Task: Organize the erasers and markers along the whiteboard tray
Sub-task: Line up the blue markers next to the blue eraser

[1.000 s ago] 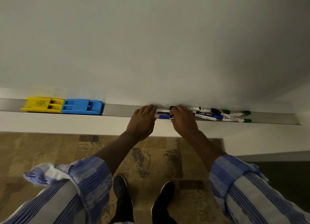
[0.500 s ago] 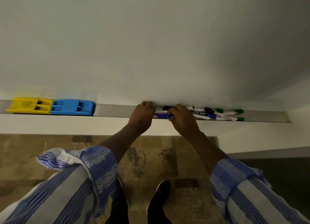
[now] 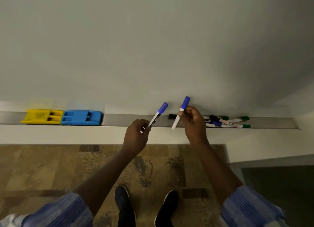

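Off the tray (image 3: 129, 120) now, where both hands lay half a second ago: left hand (image 3: 136, 136) pinches left marker (image 3: 156, 118) at its tail, right hand (image 3: 195, 125) grips right marker (image 3: 184, 104) mid-barrel, blue caps up, tilted right. Bare tray just beyond; marker pile (image 3: 226, 122) rightward; yellow eraser (image 3: 42, 116), blue eraser (image 3: 81, 117) abutting, far left.

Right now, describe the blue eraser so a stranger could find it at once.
Follow the metal whiteboard tray to its left stretch, where two erasers lie end to end. The blue eraser is the right-hand one; its neighbour, the yellow eraser, lies further left.
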`<state>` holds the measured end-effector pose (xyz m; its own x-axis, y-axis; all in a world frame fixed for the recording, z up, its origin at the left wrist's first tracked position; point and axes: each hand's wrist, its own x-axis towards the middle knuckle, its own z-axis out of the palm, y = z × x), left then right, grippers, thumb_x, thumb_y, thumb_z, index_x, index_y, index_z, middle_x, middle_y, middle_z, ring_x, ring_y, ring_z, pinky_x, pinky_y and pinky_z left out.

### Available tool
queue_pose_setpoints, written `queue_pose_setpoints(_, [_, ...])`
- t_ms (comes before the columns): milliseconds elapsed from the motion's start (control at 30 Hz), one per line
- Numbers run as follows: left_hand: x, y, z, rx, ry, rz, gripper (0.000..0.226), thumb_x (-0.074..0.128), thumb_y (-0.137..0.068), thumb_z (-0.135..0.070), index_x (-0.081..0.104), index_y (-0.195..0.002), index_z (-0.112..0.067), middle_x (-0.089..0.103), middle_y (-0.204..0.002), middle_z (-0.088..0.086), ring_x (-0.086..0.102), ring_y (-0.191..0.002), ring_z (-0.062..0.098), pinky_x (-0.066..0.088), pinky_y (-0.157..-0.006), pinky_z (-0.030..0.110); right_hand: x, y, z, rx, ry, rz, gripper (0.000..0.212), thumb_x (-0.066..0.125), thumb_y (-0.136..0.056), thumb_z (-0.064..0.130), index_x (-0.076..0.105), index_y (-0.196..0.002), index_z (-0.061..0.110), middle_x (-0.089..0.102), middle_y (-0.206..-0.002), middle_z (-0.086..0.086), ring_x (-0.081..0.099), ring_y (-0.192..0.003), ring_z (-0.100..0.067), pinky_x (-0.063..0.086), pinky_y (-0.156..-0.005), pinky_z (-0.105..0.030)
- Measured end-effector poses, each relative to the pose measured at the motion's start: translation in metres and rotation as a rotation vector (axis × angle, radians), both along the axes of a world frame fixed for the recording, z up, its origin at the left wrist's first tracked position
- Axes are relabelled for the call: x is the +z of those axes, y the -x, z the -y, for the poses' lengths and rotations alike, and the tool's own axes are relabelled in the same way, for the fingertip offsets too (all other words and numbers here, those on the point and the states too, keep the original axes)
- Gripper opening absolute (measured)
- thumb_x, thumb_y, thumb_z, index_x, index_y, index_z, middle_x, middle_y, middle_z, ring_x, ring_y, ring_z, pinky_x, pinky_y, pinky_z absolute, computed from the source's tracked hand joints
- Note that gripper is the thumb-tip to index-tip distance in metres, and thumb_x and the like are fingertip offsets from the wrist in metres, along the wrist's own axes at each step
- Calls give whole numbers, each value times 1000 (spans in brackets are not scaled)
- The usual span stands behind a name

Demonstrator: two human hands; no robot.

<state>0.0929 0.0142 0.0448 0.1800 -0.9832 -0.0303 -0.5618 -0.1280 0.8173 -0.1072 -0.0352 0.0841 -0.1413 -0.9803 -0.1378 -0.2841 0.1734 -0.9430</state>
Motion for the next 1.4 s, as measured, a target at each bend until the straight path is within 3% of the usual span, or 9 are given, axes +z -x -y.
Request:
queue_pose_setpoints(200, [32, 6, -12, 61, -155, -343, 8, 65, -94, -15, 69, -101, -14, 74, -85, 0, 70, -81, 16, 59, -76, 34, 17, -30, -7, 50, -159, 354, 19, 59, -97, 17, 67, -114, 17, 71, -108, -10, 69, -99, -26, 59, -85, -41])
queue_pose_setpoints(400, [57, 1, -21, -2, -194, -509, 8, 64, -94, -14, 71, -97, -13, 75, -79, 4, 72, -76, 23, 62, -72, 37, 30, -61, -18, 147, -177, 344, 24, 45, -104, 20, 63, -119, 17, 65, -90, -6, 63, -79, -20, 55, -73, -39])
queue_pose_setpoints(533, [63, -6, -27, 16, -196, -388, 6, 66, -93, -21, 71, -92, -17, 75, -75, 0, 71, -68, 15, 61, -68, 33, 31, -79, -24, 192, -178, 211, 21, 48, -101, 39, 59, -118, 34, 68, -98, 6, 67, -88, -16, 55, -72, -31])
queue_pose_setpoints(700, [69, -18, -35, 8, -176, -227, 13, 68, -92, -30, 70, -96, -18, 75, -77, -7, 69, -66, 6, 61, -72, 35, 30, -97, -28, 302, -142, 114, 25, 61, -95, 33, 60, -120, 32, 74, -102, 8, 69, -95, -13, 58, -84, -36])
queue_pose_setpoints(867, [78, -50, -35, 103, -5, 55, 44, 70, -88, -42, 59, -124, -19, 63, -99, -8, 62, -77, 5, 48, -66, 21, 31, -110, -29, 377, -146, 1, 22, 62, -94, 32, 65, -115, 32, 73, -96, 6, 69, -90, -17, 59, -83, -42])
queue_pose_setpoints(1000, [84, -93, -14, -12, 81, 139, 62, 71, -91, -27, 43, -146, -22, 47, -119, -11, 57, -92, 7, 47, -75, 22, 34, -117, -24, 551, -88, -227, 27, 62, -93, 34, 64, -119, 30, 70, -90, 5, 65, -77, -18, 51, -67, -31])
queue_pose_setpoints(1100, [82, -121, 2, -216, 8, 235, 39, 69, -91, -19, 62, -130, -21, 64, -111, -3, 61, -89, 14, 50, -77, 25, 34, -124, -18, 678, -35, -412, 26, 61, -95, 33, 64, -120, 29, 66, -89, 8, 58, -70, -9, 40, -57, -21])
queue_pose_setpoints(1200, [74, -142, 10, -339, -28, 324, 17, 67, -92, -14, 72, -108, -16, 67, -96, 2, 56, -79, 15, 43, -67, 23, 33, -131, -11, 747, -26, -472, 27, 62, -95, 32, 65, -122, 29, 68, -97, 6, 59, -75, -14, 39, -58, -21])
queue_pose_setpoints(1400, [55, -169, 19, -326, 6, 391, 11, 64, -93, -19, 73, -99, -15, 65, -88, -1, 55, -76, 14, 42, -64, 26, 23, -138, 2, 694, -31, -446, 25, 58, -95, 29, 65, -120, 27, 68, -102, 2, 62, -86, -18, 45, -67, -20])
